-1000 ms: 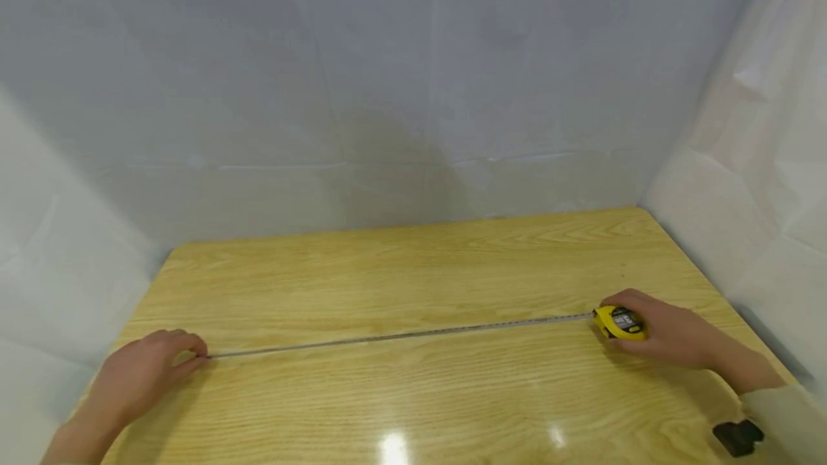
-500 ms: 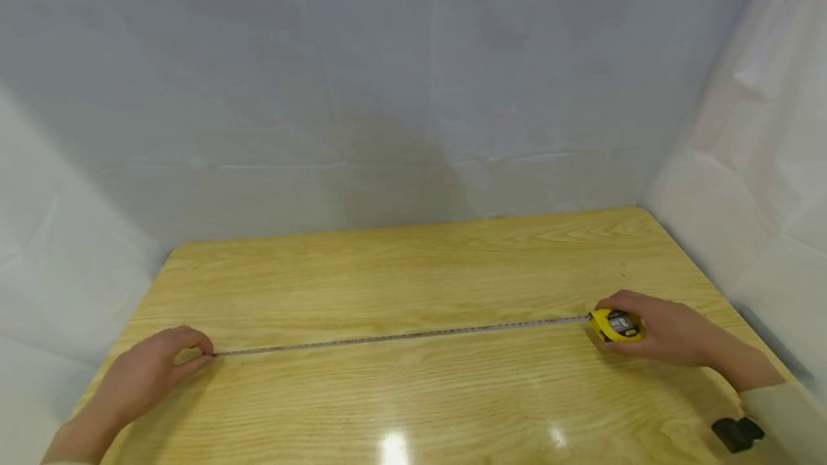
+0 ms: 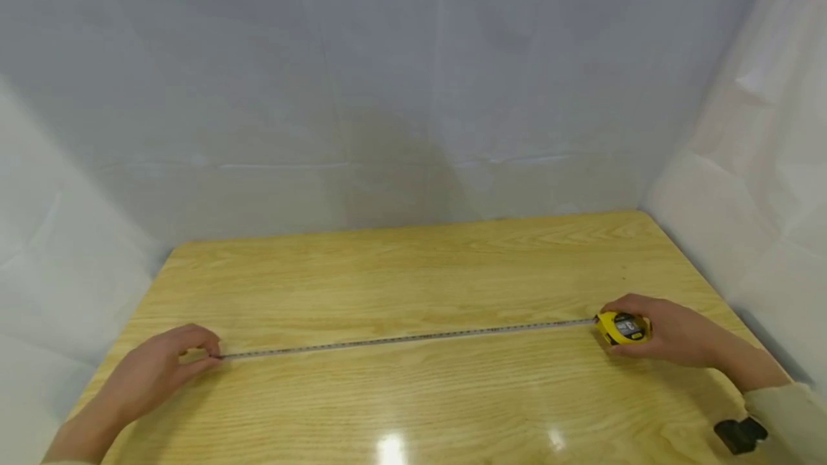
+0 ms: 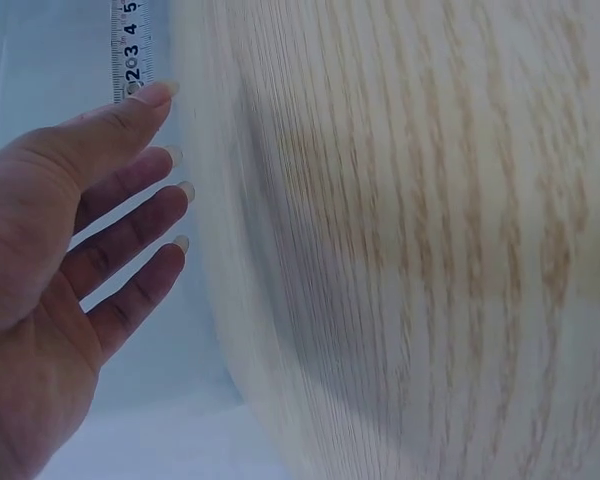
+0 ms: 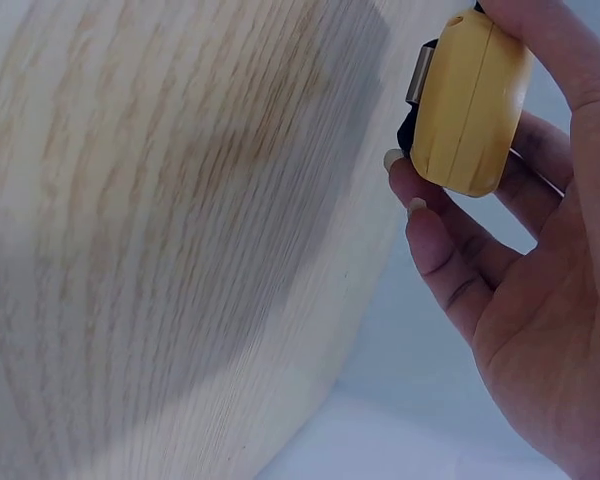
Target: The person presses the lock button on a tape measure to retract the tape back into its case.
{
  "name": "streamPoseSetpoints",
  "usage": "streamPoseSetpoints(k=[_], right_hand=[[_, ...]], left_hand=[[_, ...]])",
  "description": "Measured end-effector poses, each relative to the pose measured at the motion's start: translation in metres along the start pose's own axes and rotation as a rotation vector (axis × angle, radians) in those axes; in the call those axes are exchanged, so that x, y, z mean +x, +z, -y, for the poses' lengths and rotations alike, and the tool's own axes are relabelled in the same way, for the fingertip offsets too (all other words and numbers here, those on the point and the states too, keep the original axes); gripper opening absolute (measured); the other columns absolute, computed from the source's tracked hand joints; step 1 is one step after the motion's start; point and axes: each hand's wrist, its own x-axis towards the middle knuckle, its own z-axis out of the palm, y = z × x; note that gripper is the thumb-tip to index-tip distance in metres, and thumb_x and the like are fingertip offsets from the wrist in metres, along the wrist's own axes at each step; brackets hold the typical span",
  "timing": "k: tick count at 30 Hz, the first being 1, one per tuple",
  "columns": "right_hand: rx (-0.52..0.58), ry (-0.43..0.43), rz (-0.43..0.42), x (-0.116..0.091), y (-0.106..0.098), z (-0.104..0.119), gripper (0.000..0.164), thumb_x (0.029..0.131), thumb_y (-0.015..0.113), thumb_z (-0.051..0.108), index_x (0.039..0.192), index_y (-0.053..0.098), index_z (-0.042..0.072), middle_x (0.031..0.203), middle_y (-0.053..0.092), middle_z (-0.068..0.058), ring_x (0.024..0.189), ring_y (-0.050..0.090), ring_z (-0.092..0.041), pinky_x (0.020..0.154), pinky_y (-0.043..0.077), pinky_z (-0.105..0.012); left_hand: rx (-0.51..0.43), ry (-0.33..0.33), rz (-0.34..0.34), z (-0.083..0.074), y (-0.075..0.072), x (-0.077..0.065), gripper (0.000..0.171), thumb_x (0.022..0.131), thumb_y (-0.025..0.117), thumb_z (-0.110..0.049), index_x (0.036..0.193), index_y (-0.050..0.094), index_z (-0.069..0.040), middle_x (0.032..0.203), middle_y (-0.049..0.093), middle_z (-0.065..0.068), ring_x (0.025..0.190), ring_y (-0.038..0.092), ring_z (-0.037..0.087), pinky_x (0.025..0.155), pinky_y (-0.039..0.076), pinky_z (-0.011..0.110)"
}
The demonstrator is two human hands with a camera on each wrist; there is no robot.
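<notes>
A yellow and black tape measure [image 3: 624, 327] is in my right hand [image 3: 681, 332], which grips its case over the right side of the table. From the case a thin metal blade [image 3: 407, 338] runs straight across to the left. My left hand [image 3: 151, 372] pinches the blade's free end between thumb and finger. In the left wrist view, the numbers on the blade [image 4: 132, 45] show just past the thumb, and the other fingers are loosely spread. The right wrist view shows the yellow case [image 5: 472, 105] between thumb and fingers, with a metal clip on its side.
Both hands are over a wood-grain table [image 3: 388, 271] with rounded far corners. A pale sheet [image 3: 400, 92] hangs behind it, with more sheeting on both sides. A small black object [image 3: 739, 436] sits by the right sleeve [image 3: 785, 411].
My left hand has shifted slightly to the right with the blade's end, so the stretch of blade in view is a little shorter. The right hand has barely moved.
</notes>
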Motion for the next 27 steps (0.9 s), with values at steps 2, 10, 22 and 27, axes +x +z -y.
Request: streamPoseSetpoints(k=[2,10,22,27], right_hand=[[0.0,0.007,0.002,0.001,0.001,0.001,0.065,0.082,0.069,0.052,0.129,0.055,0.01,0.121,0.057,-0.009,0.089,0.056,-0.007,0.064,0.05,-0.024],[-0.011,0.006,0.002,0.006,0.004,0.006,0.065,0.081,0.068,0.055,0.128,0.056,0.012,0.12,0.058,-0.005,0.091,0.056,-0.009,0.065,0.05,-0.025],[-0.041,-0.03,-0.015,0.01,0.007,0.016,0.061,0.082,0.068,0.056,0.126,0.058,0.015,0.118,0.058,0.0,0.089,0.057,-0.007,0.065,0.05,-0.025],[-0.033,-0.046,-0.007,0.012,0.009,0.019,0.061,0.082,0.067,0.055,0.126,0.057,0.014,0.117,0.058,0.001,0.088,0.056,-0.005,0.064,0.05,-0.024]], left_hand=[[-0.006,0.018,-0.023,-0.002,0.0,0.0,0.032,0.072,0.083,-0.018,0.079,0.059,-0.038,0.092,0.065,-0.012,0.084,0.061,0.007,0.062,0.049,0.029],[0.03,0.062,-0.056,-0.008,0.002,0.003,0.037,0.07,0.084,-0.016,0.078,0.057,-0.04,0.092,0.064,-0.015,0.085,0.062,0.011,0.064,0.051,0.031],[0.049,0.047,-0.039,-0.012,0.004,0.006,0.033,0.072,0.083,-0.018,0.078,0.059,-0.039,0.092,0.064,-0.015,0.085,0.063,0.013,0.062,0.051,0.032],[0.047,0.068,-0.051,-0.013,0.005,0.007,0.034,0.071,0.084,-0.017,0.078,0.059,-0.039,0.092,0.063,-0.016,0.085,0.062,0.012,0.063,0.051,0.031]])
